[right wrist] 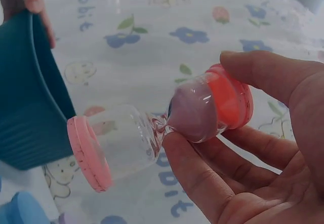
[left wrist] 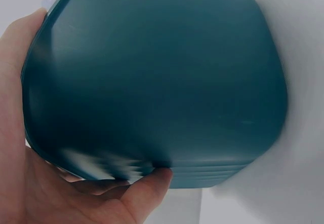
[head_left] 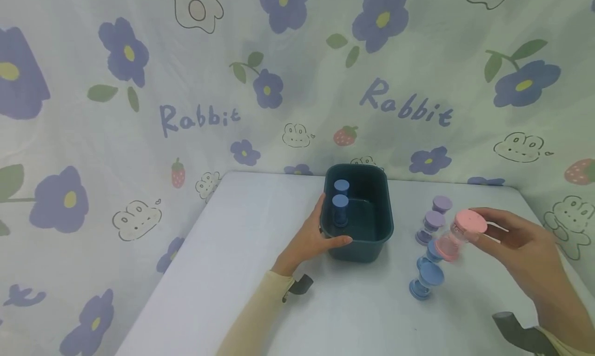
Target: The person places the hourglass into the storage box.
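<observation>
My right hand point(head_left: 522, 247) pinches a pink-capped hourglass point(head_left: 470, 221) by its upper end, thumb on one side and fingers on the other. In the right wrist view the hourglass point(right wrist: 134, 145) lies tilted, clear bulbs joined at a narrow neck. My left hand point(head_left: 308, 243) grips the left near corner of a dark teal bin point(head_left: 355, 253), thumb across the near rim. Inside the bin, two blue hourglasses point(head_left: 341, 211) stand at the left. Just below the pink one, two blue hourglasses point(head_left: 429, 274) stand on the table, with two purple hourglasses point(head_left: 434, 219) behind them.
The white table point(head_left: 223, 242) carries the bin near its back edge. A patterned curtain point(head_left: 297, 87) with flowers and rabbits hangs behind and along the sides. The standing hourglasses form a loose row right of the bin.
</observation>
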{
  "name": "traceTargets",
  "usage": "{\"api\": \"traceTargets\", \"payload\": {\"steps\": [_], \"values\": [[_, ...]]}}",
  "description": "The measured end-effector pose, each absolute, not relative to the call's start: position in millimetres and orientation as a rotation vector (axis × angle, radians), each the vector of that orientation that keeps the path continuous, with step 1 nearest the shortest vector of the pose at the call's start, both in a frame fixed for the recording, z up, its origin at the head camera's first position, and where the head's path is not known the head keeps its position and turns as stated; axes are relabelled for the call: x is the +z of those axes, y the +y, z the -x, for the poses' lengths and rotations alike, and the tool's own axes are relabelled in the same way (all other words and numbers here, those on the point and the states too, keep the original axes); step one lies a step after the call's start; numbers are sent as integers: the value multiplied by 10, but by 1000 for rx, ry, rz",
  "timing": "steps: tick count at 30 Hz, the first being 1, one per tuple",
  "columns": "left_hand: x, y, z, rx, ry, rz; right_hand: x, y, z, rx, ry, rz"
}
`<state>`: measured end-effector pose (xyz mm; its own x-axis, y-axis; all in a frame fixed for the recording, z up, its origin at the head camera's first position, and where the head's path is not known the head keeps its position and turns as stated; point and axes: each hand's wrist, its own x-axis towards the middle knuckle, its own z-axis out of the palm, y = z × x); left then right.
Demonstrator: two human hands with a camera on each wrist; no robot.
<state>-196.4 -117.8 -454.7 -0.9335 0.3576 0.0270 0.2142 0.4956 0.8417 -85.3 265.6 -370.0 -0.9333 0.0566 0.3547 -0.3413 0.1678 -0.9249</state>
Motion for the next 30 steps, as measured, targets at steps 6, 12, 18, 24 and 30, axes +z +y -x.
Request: {"api": "traceTargets", "payload": {"steps": [6,12,18,24,30], "values": [[-4536,-1184,1966,1412,2583,-490,-3617,2487,1002,1971,-1981,-530],[-4514,-1186,1949,1412,2575,-474,-3532,2292,1142,1907,-2057,-488],[-4517,-1174,1945,1407,2575,-484,-3501,2125,1278,1810,-2167,-408],[-4505,-1168,1941,1398,2591,-490,-3466,1912,1391,1635,-2359,-245],[-4521,-1171,1936,1410,2590,-493,-3503,1718,1543,1702,-2323,-342]]}}
